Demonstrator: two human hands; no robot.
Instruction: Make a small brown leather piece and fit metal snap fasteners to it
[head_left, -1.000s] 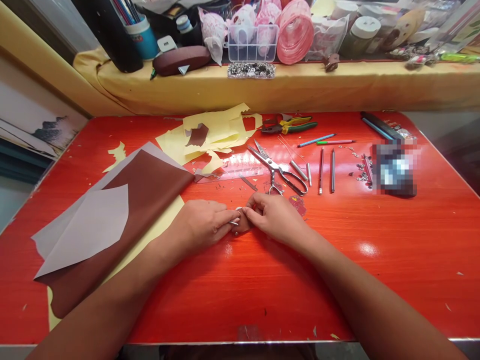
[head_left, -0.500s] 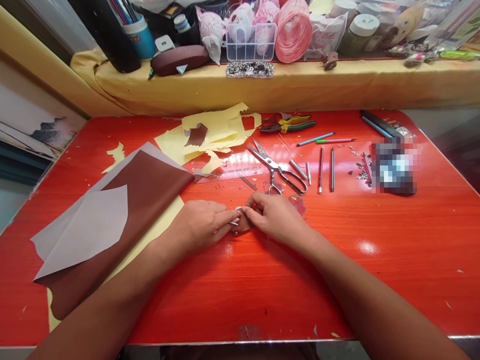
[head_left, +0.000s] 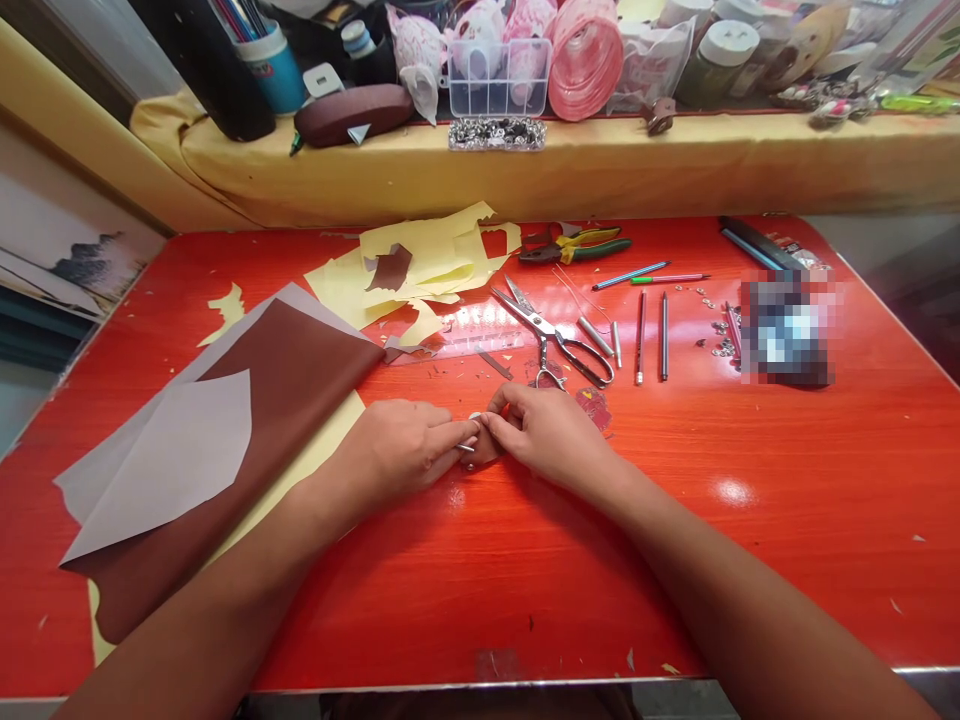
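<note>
Scissors, pliers, brown sheet on table.

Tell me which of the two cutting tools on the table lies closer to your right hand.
The silver scissors, lying just beyond the right hand. The pliers with green and yellow handles sit farther back, near the yellow paper scraps.

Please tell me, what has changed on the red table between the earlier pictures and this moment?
Almost nothing. The left hand and the right hand stay pressed together on the small brown piece, with a thin metal pin at the left fingertips. Only the camera shifted slightly. The scissors and the brown sheet lie as before.
</note>
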